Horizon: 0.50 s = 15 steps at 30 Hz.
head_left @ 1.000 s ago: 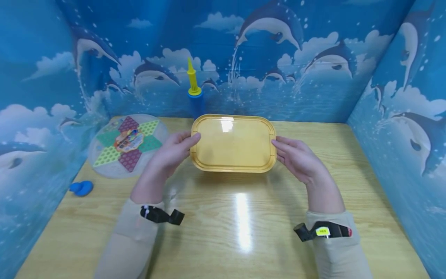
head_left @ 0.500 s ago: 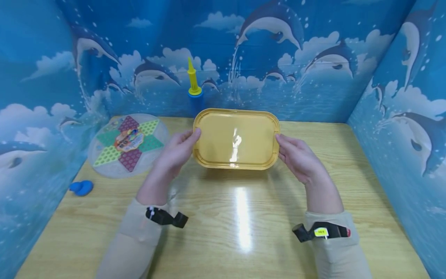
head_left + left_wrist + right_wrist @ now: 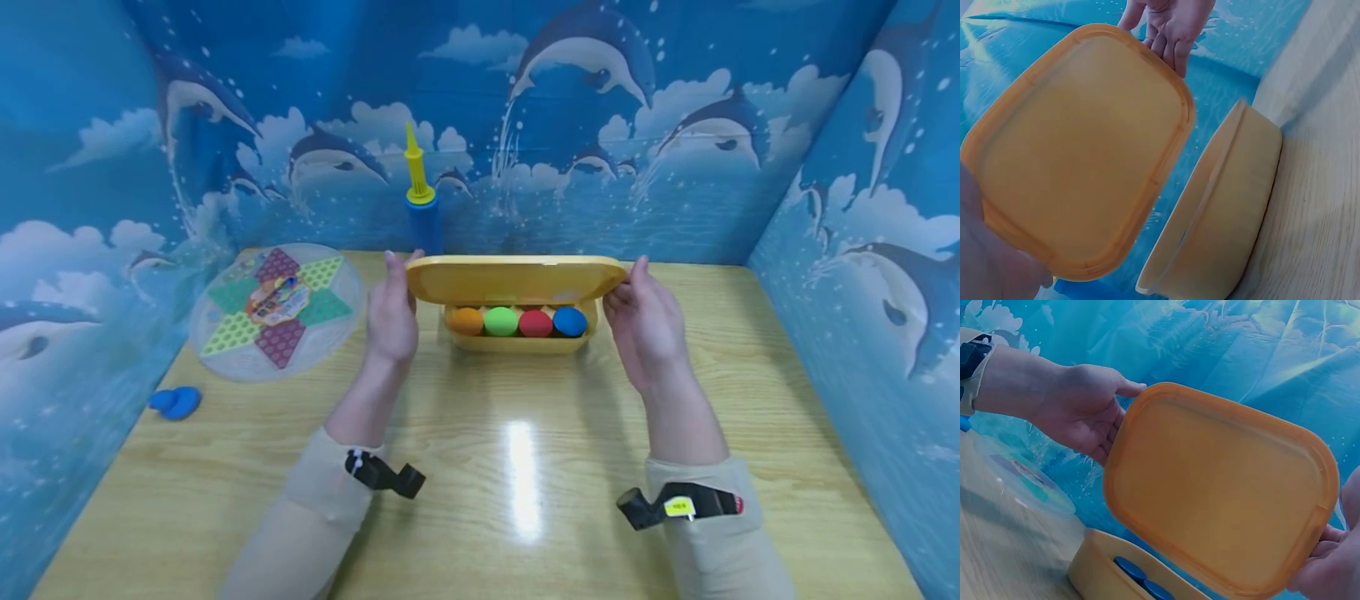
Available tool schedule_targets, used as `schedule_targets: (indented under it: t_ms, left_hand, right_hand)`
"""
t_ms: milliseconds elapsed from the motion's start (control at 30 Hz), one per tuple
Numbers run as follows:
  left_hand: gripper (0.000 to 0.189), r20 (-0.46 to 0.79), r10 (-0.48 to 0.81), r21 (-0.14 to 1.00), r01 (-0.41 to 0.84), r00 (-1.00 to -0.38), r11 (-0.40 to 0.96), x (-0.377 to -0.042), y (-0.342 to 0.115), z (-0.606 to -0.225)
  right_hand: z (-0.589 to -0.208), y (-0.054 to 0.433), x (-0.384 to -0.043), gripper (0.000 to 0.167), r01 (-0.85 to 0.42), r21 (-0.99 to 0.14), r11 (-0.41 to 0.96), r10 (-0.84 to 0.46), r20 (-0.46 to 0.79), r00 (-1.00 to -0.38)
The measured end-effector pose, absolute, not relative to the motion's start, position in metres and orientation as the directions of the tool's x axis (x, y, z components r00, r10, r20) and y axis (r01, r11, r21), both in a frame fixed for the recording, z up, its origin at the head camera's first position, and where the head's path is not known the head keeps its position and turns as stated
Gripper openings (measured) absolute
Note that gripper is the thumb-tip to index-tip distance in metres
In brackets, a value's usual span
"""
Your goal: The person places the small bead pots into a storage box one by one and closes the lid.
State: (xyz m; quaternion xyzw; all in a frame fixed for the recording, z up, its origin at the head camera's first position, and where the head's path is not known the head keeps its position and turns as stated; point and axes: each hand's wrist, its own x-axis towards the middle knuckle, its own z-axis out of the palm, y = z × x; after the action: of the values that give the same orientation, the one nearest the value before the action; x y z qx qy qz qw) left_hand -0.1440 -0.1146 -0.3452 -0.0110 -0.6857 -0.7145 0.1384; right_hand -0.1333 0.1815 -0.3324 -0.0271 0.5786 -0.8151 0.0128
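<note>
A yellow plastic lid (image 3: 517, 279) is raised and tilted above its matching yellow box (image 3: 517, 344), its near edge up. My left hand (image 3: 392, 321) grips the lid's left end, thumb on the near side; my right hand (image 3: 648, 325) holds the right end the same way. Inside the box, a row of rounded pieces shows beneath the lid: an orange one (image 3: 467, 322), a green one (image 3: 501, 322), a red one (image 3: 536, 323) and a blue one (image 3: 570, 322). The lid hides the back of the box. From the left wrist, the lid (image 3: 1079, 150) appears apart from the box (image 3: 1229, 206).
A round Chinese checkers board (image 3: 277, 312) lies at the left on the wooden table (image 3: 465, 483). Near the left edge is a small blue piece (image 3: 176, 403). Behind the box stands a blue and yellow hand pump (image 3: 422, 200), against a dolphin-print curtain (image 3: 555, 125).
Both hands have lifted the lid off the box and tipped its near edge up, so the coloured pieces inside now show. The left hand has shifted slightly right.
</note>
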Motion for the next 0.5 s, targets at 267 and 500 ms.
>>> schedule_targets:
  t_ms: [267,500]
  left_hand:
    - [0.076,0.057,-0.052,0.992,0.051,-0.997,0.113,-0.143,-0.119,-0.343]
    - [0.083,-0.122,0.169,0.986,-0.101,-0.978,0.129,-0.137,-0.127,-0.327]
  right_hand:
    - [-0.335,0.181,-0.135,0.041,-0.017,-0.927,-0.374,-0.009,0.022,-1.0]
    - [-0.329,0.189,-0.132,0.067,0.012,-0.931,-0.365,-0.115,0.033,-0.993]
